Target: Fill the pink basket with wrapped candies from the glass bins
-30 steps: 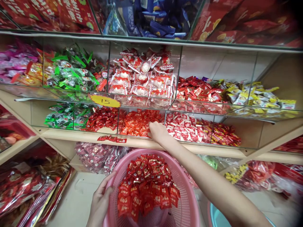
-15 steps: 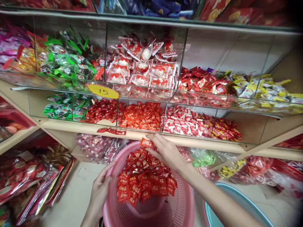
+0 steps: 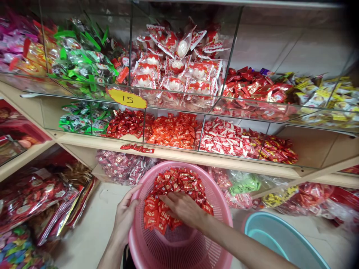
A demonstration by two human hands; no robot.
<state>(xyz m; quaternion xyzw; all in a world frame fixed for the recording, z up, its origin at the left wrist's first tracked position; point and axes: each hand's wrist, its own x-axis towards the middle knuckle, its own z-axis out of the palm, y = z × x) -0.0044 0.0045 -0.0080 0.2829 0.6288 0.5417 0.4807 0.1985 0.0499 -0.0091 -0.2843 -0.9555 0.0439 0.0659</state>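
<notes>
**Basket of red sweets held below the shelf bins**

Shelf (image 3: 179,158) fills twelve o'clock; glass dividers keep each kind of sweet apart. Orange-red packets (image 3: 174,131) sit in the middle lower bin, directly above the basket, matching its load.

Pink basket (image 3: 179,239) at six o'clock, tipped toward the person so the pile slides near.

Left hand (image 3: 126,216) grips the rim at nine o'clock, steadying it.

Right hand (image 3: 183,209) lies flat, fingers spread, on the red sweets (image 3: 174,186) heaped against the far wall.

Yellow tag (image 3: 126,99) reads 15.
</notes>
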